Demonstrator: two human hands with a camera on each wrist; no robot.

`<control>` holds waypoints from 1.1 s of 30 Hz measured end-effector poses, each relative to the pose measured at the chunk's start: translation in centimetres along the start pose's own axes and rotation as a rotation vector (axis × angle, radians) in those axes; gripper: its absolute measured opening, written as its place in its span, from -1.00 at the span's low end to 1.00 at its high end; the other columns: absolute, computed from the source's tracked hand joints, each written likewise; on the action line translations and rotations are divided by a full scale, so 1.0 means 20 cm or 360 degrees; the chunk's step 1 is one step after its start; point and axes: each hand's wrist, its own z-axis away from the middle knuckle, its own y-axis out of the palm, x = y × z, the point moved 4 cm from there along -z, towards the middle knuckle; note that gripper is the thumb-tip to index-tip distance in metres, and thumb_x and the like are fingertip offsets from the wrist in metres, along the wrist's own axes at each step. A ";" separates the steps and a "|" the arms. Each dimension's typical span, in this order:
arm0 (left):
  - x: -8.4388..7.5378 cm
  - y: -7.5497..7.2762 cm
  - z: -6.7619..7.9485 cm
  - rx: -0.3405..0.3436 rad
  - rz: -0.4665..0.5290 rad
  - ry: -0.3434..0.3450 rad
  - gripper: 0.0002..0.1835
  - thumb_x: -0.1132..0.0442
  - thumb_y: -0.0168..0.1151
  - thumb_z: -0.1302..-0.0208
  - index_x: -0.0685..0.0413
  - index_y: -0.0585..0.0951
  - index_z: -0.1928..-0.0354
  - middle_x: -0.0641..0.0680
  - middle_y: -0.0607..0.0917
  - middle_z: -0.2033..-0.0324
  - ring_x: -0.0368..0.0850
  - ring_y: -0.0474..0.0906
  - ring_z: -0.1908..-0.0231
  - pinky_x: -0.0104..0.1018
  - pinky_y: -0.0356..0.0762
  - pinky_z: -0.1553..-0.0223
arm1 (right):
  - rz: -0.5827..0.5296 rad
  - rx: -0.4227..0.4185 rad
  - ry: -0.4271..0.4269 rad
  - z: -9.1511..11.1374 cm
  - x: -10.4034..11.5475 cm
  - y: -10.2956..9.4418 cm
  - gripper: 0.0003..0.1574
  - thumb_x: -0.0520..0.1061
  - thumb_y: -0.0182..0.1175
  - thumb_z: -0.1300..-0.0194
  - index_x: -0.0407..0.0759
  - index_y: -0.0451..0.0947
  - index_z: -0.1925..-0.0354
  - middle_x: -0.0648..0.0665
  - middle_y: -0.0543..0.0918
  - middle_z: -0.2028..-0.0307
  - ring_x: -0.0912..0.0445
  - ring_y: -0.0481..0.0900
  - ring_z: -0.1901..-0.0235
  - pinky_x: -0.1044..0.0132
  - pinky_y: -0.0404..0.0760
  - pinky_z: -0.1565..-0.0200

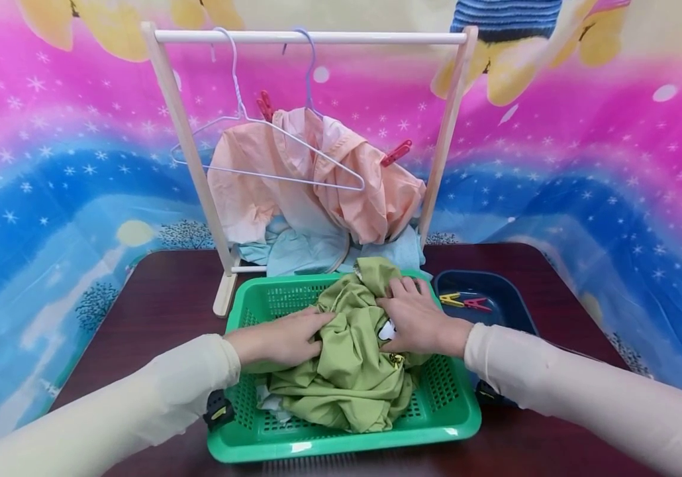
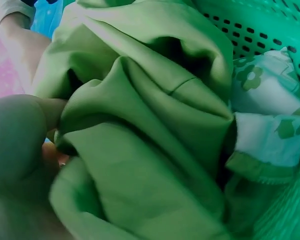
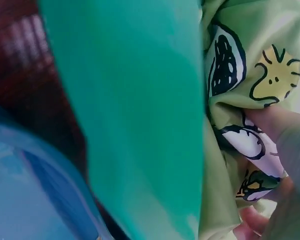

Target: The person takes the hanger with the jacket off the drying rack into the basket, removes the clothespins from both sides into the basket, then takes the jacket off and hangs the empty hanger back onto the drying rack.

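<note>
A crumpled olive-green garment [image 1: 353, 344] with a cartoon print lies in the green plastic basket [image 1: 347, 445]. My left hand [image 1: 281, 339] grips a fold on its left side; in the left wrist view the thumb [image 2: 52, 112] lies over the cloth. On the other side my right hand [image 1: 417, 319] holds a bunched part, fingers partly hidden in folds. The right wrist view shows the black, white and yellow print [image 3: 277, 75] beside this hand. Under the green cloth, a white flower-patterned cloth [image 2: 262, 135] shows.
Behind the basket stands a wooden rack [image 1: 317, 38] with a bare white hanger [image 1: 269, 177]. A peach garment [image 1: 371, 192] hangs there with red clothespins [image 1: 397, 153], light-blue cloth [image 1: 302, 252] below. At right, a dark-blue tub [image 1: 504, 301] holds yellow and pink clothespins [image 1: 475, 304].
</note>
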 end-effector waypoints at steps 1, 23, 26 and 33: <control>0.00 -0.01 0.01 -0.0026 -0.0046 -0.0013 -0.39 0.20 0.00 -0.54 -0.03 0.19 -0.57 0.11 0.44 -0.30 -0.03 0.37 -0.30 -0.04 0.41 -0.29 | 0.0006 -0.0019 -0.0019 0.00 0.00 0.00 0.06 0.33 0.57 0.05 -0.12 0.51 -0.31 -0.26 0.40 -0.25 -0.20 0.28 -0.27 -0.35 0.13 -0.38; 0.02 0.08 -0.03 0.0297 -0.0307 -0.0459 0.21 -0.68 0.06 -0.05 -0.35 -0.15 -0.63 0.07 -0.28 -0.64 0.15 -0.29 -0.63 0.31 0.01 -0.51 | -0.0428 0.0843 -0.0200 -0.06 0.03 0.04 0.47 0.20 0.42 -0.22 0.21 -0.46 -0.63 -0.13 -0.19 -0.64 -0.15 -0.13 -0.62 -0.19 0.13 -0.52; 0.02 0.10 -0.06 0.0361 -0.0407 -0.0531 0.22 -0.67 0.11 -0.03 -0.36 -0.11 -0.63 0.06 -0.25 -0.64 0.16 -0.28 -0.63 0.33 0.02 -0.50 | -0.0257 0.0930 -0.0111 -0.08 0.06 0.05 0.42 0.32 0.38 -0.21 0.27 -0.41 -0.63 -0.12 -0.16 -0.64 -0.17 -0.11 -0.62 -0.18 0.20 -0.49; 0.01 0.15 -0.11 0.0459 -0.0603 -0.0607 0.22 -0.66 0.15 0.00 -0.35 -0.04 -0.62 0.01 -0.24 -0.64 0.13 -0.28 -0.63 0.33 0.06 -0.49 | 0.0030 0.0997 0.0021 -0.08 0.10 0.09 0.39 0.46 0.32 -0.17 0.36 -0.37 -0.62 -0.05 -0.10 -0.64 -0.06 -0.04 -0.62 -0.10 0.31 -0.45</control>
